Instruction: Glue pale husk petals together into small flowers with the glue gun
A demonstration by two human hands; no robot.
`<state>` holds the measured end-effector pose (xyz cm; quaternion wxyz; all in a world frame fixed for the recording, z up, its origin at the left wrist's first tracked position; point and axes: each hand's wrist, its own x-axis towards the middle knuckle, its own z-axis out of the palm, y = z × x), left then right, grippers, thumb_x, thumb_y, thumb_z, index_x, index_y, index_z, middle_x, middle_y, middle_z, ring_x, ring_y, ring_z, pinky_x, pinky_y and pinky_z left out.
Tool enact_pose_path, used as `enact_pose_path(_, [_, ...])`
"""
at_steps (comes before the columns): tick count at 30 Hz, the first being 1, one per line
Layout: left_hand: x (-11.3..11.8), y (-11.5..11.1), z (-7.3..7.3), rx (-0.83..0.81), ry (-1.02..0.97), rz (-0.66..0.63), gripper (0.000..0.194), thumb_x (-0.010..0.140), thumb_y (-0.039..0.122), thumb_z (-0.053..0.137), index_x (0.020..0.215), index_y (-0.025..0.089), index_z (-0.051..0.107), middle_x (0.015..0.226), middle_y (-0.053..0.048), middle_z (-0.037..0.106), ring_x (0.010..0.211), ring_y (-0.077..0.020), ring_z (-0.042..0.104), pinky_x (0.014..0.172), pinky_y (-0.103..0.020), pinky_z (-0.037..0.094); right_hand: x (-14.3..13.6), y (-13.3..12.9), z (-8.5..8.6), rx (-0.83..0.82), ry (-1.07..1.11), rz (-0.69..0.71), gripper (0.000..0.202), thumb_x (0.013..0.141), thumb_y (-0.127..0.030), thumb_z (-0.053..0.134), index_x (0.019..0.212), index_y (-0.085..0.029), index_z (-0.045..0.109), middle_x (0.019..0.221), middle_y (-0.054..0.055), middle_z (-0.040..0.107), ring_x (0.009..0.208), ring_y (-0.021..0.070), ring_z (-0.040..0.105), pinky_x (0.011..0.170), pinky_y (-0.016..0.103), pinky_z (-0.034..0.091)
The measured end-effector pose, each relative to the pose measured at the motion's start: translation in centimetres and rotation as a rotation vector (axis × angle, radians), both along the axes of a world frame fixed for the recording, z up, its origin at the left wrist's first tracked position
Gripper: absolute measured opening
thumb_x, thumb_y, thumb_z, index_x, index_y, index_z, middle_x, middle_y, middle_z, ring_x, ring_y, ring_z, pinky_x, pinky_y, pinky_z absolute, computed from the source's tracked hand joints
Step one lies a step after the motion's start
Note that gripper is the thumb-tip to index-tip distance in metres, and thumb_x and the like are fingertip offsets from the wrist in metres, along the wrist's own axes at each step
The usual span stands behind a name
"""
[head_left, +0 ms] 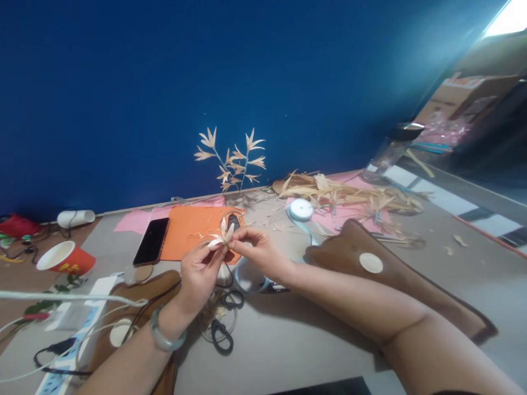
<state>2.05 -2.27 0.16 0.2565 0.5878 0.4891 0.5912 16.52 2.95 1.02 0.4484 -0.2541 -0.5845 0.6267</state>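
Both hands meet over the middle of the table around a small pale flower (223, 232) with narrow pointed petals, which looks made of dried husk. My left hand (200, 274), with a bangle at the wrist, pinches the flower's base from the left. From the right, my right hand (257, 249) has thumb and forefinger closed on the same base; the fingertips touch. Beyond them stand branches (230, 162) bearing similar flowers on bluish stems. Under the hands lies an orange sheet (185, 225). Black-handled scissors (222, 336) rest just below, their blades hidden.
A phone (151, 241), a paper cup (68, 258) and a power strip (74, 340) with cables are at left. Right are a ribbon spool (300, 209), dried husks (341, 192), a brown bear-shaped mat (395, 274) and a clear bottle (389, 151). A blue wall (123, 99) closes the back.
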Motion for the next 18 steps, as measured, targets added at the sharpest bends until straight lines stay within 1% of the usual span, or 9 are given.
enact_pose_path(4, [0.1, 0.2, 0.3, -0.014, -0.046, 0.001, 0.016, 0.08, 0.03, 0.068, 0.075, 0.015, 0.072, 0.071, -0.004, 0.069, 0.063, -0.014, 0.065, 0.06, -0.024, 0.054, 0.1, 0.1, 0.2, 0.014, -0.02, 0.014, 0.019, 0.077, -0.034, 0.07, 0.079, -0.015, 0.067, 0.069, 0.001, 0.068, 0.067, 0.0137, 0.065, 0.07, 0.029, 0.053])
enact_pose_path(7, [0.1, 0.2, 0.2, -0.049, -0.102, 0.0, 0.018, 0.079, 0.031, 0.069, 0.076, 0.013, 0.071, 0.073, -0.005, 0.069, 0.063, -0.0136, 0.065, 0.061, -0.024, 0.055, 0.2, 0.0, 0.5, 0.036, -0.058, -0.022, 0.015, 0.077, -0.03, 0.067, 0.082, -0.016, 0.067, 0.073, 0.002, 0.069, 0.07, 0.0135, 0.065, 0.073, 0.029, 0.052])
enact_pose_path(11, [0.0, 0.2, 0.0, -0.091, -0.143, -0.015, 0.019, 0.08, 0.032, 0.068, 0.078, 0.013, 0.07, 0.072, -0.004, 0.067, 0.063, -0.0136, 0.065, 0.06, -0.024, 0.055, 0.3, -0.1, 0.9, 0.1, -0.097, -0.075, 0.008, 0.076, -0.023, 0.066, 0.08, -0.017, 0.066, 0.075, 0.001, 0.068, 0.07, 0.013, 0.064, 0.071, 0.028, 0.051])
enact_pose_path(14, [0.0, 0.1, 0.0, -0.108, -0.155, -0.037, 0.021, 0.08, 0.034, 0.068, 0.076, 0.014, 0.068, 0.069, -0.003, 0.065, 0.06, -0.0129, 0.064, 0.058, -0.023, 0.055, 0.3, -0.1, 1.2, 0.165, -0.124, -0.108, 0.007, 0.075, -0.024, 0.065, 0.079, -0.017, 0.066, 0.075, 0.001, 0.068, 0.07, 0.0135, 0.063, 0.069, 0.027, 0.051])
enact_pose_path(18, [0.0, 0.2, 0.3, -0.125, -0.162, -0.065, 0.022, 0.079, 0.035, 0.069, 0.074, 0.014, 0.067, 0.068, -0.002, 0.063, 0.058, -0.0119, 0.063, 0.058, -0.023, 0.054, 0.4, -0.2, 1.6, 0.178, -0.141, -0.099, 0.009, 0.075, -0.025, 0.066, 0.077, -0.017, 0.067, 0.073, 0.002, 0.068, 0.068, 0.0137, 0.063, 0.066, 0.027, 0.051])
